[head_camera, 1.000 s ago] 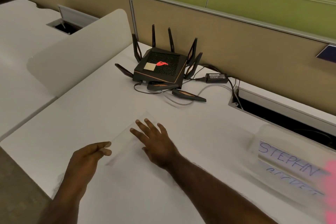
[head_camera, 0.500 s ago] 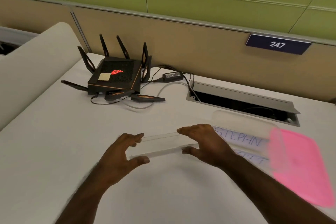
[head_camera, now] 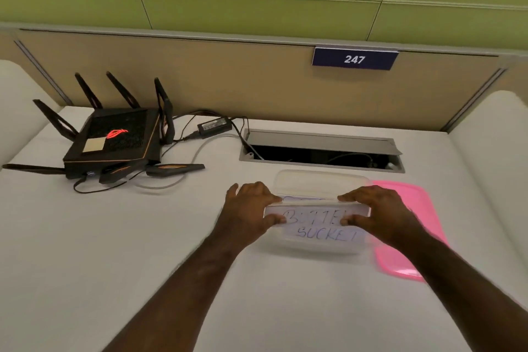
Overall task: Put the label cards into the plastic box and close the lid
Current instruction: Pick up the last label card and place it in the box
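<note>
a clear, rectangular plastic box (head_camera: 321, 184) sits open on the white desk (head_camera: 114, 251), just in front of the long cable slot (head_camera: 321, 148) cut into the desk top. both hands hold a clear acrylic label card (head_camera: 314, 213) over the box, one at each short end. the left hand (head_camera: 248, 213) grips the card's left end, its fingers (head_camera: 271, 197) curled over the top edge and the thumb pressed on the near face, so they are clamped on the card. the right hand (head_camera: 377, 211) does the same at the right end, fingers (head_camera: 350, 197) over the top edge and thumb below, also closed on the card. blue handwriting shows through the card and the box; the lower line is blurred and reads roughly "bucket". whether the card touches the box floor cannot be told. a flat pink plastic lid (head_camera: 408, 254) lies on the desk touching or just beside the right side of the box, partly hidden by the right forearm. well to the left of the box stands a black router with several antennas and a red glowing logo (head_camera: 114, 143), with a black power adapter (head_camera: 214, 125) and cables between it and the cable slot. behind the box, on the tan partition, hangs a dark blue sign reading 247 (head_camera: 354, 58).
</note>
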